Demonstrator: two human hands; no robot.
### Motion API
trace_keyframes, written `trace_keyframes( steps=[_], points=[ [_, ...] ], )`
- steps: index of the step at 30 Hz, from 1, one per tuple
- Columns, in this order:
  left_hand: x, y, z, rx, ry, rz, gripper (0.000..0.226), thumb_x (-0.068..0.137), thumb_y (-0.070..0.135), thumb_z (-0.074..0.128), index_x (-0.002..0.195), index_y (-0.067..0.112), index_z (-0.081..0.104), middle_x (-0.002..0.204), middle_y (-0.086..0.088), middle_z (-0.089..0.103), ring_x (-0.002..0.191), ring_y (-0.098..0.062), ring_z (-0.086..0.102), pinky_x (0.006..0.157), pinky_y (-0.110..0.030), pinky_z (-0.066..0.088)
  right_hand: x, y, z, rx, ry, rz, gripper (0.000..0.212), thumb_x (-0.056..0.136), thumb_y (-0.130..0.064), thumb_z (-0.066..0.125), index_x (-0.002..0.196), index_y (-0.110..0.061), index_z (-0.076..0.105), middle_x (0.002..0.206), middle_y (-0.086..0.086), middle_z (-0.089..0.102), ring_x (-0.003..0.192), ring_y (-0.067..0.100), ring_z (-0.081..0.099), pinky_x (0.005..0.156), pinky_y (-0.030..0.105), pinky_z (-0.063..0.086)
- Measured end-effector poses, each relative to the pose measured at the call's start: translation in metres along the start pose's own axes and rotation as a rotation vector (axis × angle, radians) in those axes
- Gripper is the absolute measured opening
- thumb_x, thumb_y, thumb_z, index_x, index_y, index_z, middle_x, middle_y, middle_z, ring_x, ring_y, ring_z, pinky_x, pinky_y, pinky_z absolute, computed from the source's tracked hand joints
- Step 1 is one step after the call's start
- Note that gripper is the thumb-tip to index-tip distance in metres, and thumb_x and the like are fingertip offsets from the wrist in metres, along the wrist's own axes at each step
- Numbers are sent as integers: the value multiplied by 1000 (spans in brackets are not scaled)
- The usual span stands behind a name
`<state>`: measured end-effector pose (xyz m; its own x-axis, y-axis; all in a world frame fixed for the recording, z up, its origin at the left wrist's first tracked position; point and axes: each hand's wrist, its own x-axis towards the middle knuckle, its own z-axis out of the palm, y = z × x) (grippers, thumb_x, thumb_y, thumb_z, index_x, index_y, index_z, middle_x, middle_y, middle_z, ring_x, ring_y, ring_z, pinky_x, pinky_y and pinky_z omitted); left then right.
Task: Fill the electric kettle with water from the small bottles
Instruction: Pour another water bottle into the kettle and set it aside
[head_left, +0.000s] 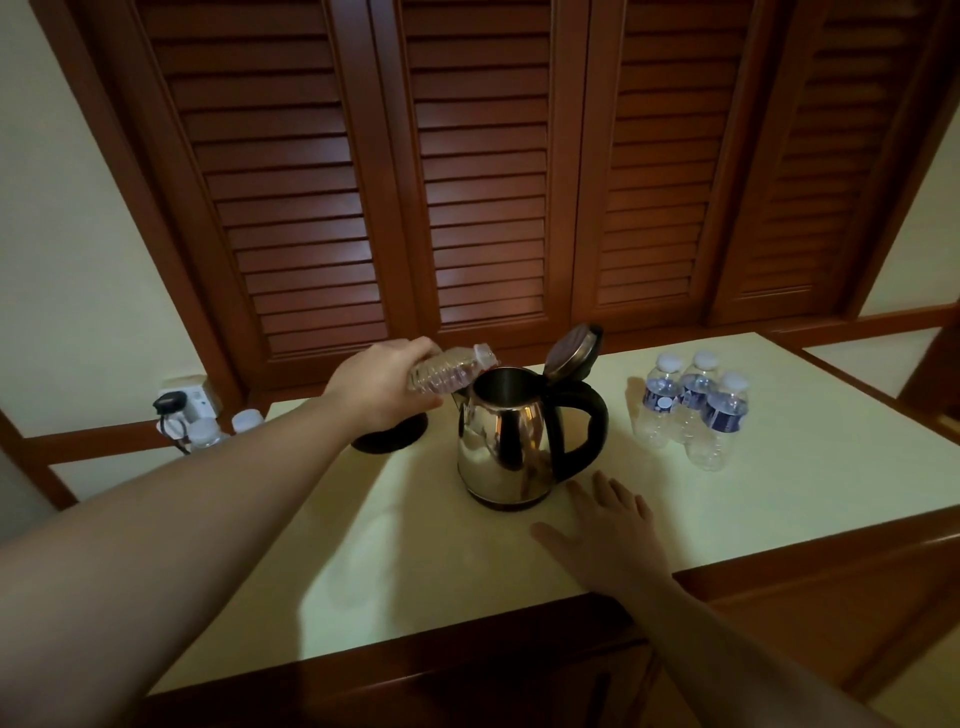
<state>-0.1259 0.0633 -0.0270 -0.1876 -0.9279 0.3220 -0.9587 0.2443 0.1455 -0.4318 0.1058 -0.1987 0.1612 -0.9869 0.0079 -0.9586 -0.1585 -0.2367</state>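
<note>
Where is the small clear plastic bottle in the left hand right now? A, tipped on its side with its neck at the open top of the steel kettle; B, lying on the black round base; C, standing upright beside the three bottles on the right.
A: the left hand holds the small clear plastic bottle tilted, neck at the shiny steel kettle mouth, lid up.

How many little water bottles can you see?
6: one bottle tipped over the kettle in the left hand; three bottles together right of the kettle; two bottle tops past the table's left edge. More may be hidden.
</note>
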Motion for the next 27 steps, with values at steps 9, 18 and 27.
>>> trace_keyframes(
  steps=[9, 18, 27],
  points=[
    [2, -3, -6, 101, -3, 61, 49, 85, 50, 78, 129, 43, 56, 115, 9, 60, 109, -20, 61, 76, -35, 46, 0, 1, 0, 13, 0, 6, 97, 85, -92, 23, 163, -35, 22, 175, 7, 10, 161, 29, 8, 130, 50, 9],
    [6, -6, -21, 152, -8, 81, 50, 83, 47, 78, 129, 43, 57, 113, 8, 59, 109, -22, 61, 78, -35, 43, -1, 1, -1, 16, 5, 10, 96, 85, -91, 22, 163, -35, 24, 174, 8, 11, 160, 29, 9, 130, 50, 10],
    [9, -6, -28, 194, -34, 84, 53, 82, 47, 79, 130, 40, 58, 112, 7, 57, 110, -24, 60, 82, -37, 46, -2, -1, -2, 6, 8, 16, 93, 88, -89, 24, 163, -35, 25, 174, 8, 13, 160, 29, 10, 130, 49, 10]
  ],
)
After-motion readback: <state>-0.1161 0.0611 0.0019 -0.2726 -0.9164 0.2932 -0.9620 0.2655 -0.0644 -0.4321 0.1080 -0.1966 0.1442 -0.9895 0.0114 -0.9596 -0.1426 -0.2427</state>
